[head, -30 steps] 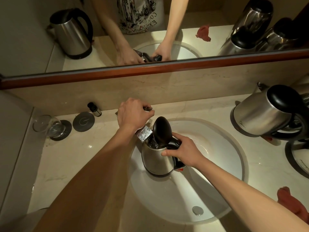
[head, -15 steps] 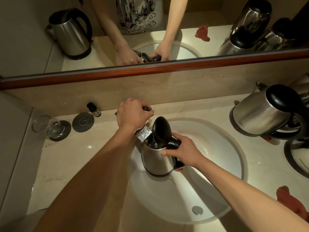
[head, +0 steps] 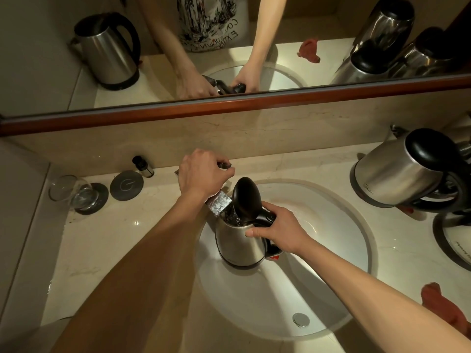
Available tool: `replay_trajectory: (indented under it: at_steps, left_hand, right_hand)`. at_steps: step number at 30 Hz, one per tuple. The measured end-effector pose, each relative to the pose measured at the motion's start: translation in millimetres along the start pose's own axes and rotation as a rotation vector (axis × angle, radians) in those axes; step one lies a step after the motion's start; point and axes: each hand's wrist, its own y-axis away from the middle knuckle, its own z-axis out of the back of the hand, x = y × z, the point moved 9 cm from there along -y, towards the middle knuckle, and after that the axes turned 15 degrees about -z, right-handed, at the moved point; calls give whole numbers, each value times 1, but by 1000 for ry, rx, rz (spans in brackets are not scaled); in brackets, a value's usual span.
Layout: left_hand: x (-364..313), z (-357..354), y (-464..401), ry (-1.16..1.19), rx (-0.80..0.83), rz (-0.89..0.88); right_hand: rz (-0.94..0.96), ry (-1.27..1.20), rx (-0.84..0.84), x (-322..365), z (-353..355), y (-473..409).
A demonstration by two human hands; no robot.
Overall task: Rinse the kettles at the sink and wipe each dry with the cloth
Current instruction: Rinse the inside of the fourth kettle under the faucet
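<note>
**Kettle held under the tap in the sink**

Nothing has visibly moved since half a second ago: both hands keep their places. Over the white sink (head: 318, 314), the right hand (head: 281, 231) grips the black handle of a steel kettle (head: 239, 243), lid up, standing in the basin beneath the tap spout (head: 219, 203). Behind the sink, the left hand (head: 201, 173) curls round the tap lever. Right of the sink lies a second kettle (head: 397, 171) on its side, with a red cloth (head: 443, 305) nearer the viewer
</note>
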Motion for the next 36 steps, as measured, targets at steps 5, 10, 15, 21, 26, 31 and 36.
replay_trajectory:
  at_steps: [5, 10, 15, 21, 26, 31, 36]
  left_hand:
    - [-2, 2, 1, -10, -5, -3]
    - [-1, 1, 0, -5, -7, 0]
    - [0, 0, 0, -18, -1, -3]
    - [0, -1, -1, -19, -6, -7]
    - [0, -1, 0, -31, -3, -9]
    - [1, -1, 0, -18, 2, 7]
    - [-1, 1, 0, -19, 0, -8]
  right_hand:
    - [-4, 9, 0, -2, 0, -1]
    - [-9, 19, -5, -2, 1, 0]
    - [-16, 16, -3, 0, 0, 3]
    - [4, 5, -11, 2, 2, 2]
    - [-6, -2, -9, 0, 1, 2]
    - [-33, 7, -11, -4, 1, 1]
    - [-47, 0, -18, -6, 0, 0]
